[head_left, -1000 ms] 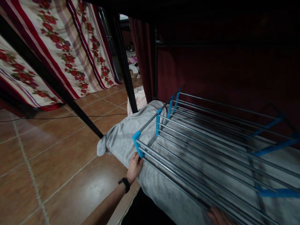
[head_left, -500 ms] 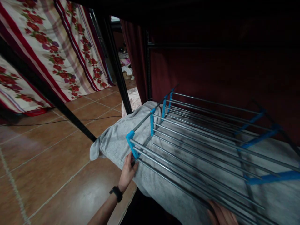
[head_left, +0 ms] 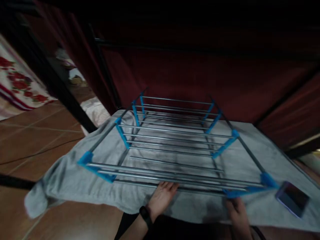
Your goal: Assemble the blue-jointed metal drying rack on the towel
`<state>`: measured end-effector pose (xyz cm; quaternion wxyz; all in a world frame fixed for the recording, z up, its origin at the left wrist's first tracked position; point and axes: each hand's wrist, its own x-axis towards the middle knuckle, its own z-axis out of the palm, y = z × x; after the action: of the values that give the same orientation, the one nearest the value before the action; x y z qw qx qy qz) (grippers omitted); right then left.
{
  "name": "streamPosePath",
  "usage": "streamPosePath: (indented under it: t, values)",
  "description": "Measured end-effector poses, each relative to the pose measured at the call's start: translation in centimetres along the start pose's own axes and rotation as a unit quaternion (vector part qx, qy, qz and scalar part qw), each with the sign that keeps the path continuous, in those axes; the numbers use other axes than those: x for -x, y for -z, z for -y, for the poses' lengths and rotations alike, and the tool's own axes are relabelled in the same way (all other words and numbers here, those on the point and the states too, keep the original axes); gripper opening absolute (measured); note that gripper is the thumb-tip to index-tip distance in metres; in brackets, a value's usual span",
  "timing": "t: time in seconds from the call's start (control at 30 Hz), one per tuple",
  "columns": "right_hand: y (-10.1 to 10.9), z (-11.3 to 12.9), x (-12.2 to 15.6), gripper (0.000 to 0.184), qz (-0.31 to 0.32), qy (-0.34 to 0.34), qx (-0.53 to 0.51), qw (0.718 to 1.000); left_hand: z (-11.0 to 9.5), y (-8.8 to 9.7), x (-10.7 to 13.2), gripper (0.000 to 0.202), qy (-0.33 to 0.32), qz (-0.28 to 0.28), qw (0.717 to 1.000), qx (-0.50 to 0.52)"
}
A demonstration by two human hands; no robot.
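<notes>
A shoe rack of metal tubes with blue plastic connectors lies on its side on a grey blanket. My left hand, with a dark band at the wrist, has its fingers curled over the nearest tube, around the middle of the front side. My right hand is at the front right corner, its fingers closed at the lower end of a blue connector; motion blurs it somewhat. One thin tube lies inside the frame, its left end free of any connector.
A phone lies on the blanket to the right. Black metal posts and a dark red curtain enclose the bed. Tiled floor with a dark cable and a flowered cloth are at the left.
My view has turned right, bringing the phone into sight. My left hand has left the front left connector and moved right along the front tube. My right hand is now at the right connector.
</notes>
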<state>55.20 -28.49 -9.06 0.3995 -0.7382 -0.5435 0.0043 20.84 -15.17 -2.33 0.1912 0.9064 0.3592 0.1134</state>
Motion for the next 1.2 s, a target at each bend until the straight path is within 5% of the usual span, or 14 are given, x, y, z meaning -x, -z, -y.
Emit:
streamPosePath:
  t: [0.17,0.4,0.83,1.2]
  values:
    - [-0.7,1.3,-0.6,0.037,0.001,-0.072,-0.072,0.995,1.5,-1.3,-1.2,0.051,-0.048,0.052,0.998,0.002]
    - [-1.1,2.1,-0.8,0.039,0.003,-0.129,-0.058,0.990,1.2,-0.3,-2.2,0.034,-0.054,0.032,0.998,0.006]
    - [-1.4,2.5,-0.9,0.039,-0.007,-0.148,-0.023,0.989,0.5,2.7,-3.4,0.041,-0.052,0.145,0.988,-0.029]
    - [-0.9,3.9,-1.1,0.037,-0.004,-0.186,0.002,0.983,0.8,2.1,-3.1,0.038,-0.038,0.173,0.984,-0.018]
